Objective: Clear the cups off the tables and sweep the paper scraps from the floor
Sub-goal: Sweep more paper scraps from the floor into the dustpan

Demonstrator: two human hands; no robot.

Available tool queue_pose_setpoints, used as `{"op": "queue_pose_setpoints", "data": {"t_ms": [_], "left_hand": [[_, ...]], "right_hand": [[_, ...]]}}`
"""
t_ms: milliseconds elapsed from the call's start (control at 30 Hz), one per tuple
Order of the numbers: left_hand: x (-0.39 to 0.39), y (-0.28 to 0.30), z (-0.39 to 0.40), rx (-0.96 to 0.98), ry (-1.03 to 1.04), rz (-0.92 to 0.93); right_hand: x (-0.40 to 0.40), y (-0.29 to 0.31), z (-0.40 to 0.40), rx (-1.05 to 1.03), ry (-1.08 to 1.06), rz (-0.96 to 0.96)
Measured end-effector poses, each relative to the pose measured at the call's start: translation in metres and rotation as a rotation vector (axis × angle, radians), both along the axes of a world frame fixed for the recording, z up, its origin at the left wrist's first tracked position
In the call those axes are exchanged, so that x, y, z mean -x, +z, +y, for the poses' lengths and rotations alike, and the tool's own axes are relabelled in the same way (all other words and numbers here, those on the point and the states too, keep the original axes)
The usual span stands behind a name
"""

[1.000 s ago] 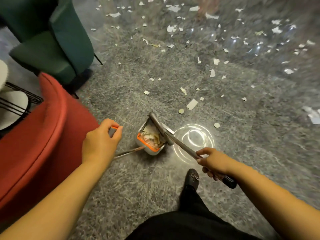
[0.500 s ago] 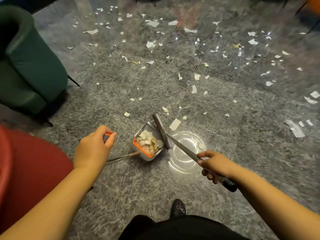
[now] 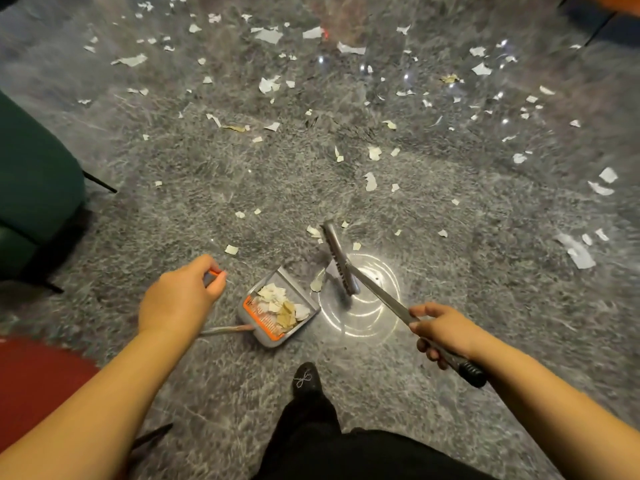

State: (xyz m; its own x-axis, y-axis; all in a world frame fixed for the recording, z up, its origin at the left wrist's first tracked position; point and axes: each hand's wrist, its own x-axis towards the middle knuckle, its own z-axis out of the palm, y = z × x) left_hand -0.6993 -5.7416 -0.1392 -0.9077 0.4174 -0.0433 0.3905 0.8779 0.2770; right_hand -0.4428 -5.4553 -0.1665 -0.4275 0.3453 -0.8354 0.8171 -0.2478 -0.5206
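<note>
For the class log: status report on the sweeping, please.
Left hand grips dustpan handle; right hand grips broom. Dustpan part-filled; paper scraps litter floor ahead. Nothing blocking.

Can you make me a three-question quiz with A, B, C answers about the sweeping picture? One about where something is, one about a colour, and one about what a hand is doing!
1. Where is the grey broom head?
A. inside the dustpan
B. on the floor beside the dustpan's open side
C. on the red chair

2. What colour is the comb strip in the grey plastic dustpan?
A. orange
B. blue
C. yellow

3. What is the right hand doing?
A. hanging open
B. picking up a cup
C. gripping the long grey broom handle

Answers: 1 B, the head rests on the speckled grey floor by the pan's mouth. 2 A, the strip is bright orange. 3 C, the fingers curl round the handle.
</note>
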Motion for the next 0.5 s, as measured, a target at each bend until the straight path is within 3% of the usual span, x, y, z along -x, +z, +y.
{"op": "queue_pose_setpoints", "data": {"t_ms": [300, 500], "left_hand": [[0.101, -0.021, 0.062, 0.044, -0.118, -0.047], [0.130, -0.027, 0.081, 0.059, -0.155, -0.001]], "right_hand": [[0.062, -0.016, 0.038, -0.028, -0.147, -0.049], [0.115, -0.028, 0.090, -0.081, -0.101, -0.054]]}}
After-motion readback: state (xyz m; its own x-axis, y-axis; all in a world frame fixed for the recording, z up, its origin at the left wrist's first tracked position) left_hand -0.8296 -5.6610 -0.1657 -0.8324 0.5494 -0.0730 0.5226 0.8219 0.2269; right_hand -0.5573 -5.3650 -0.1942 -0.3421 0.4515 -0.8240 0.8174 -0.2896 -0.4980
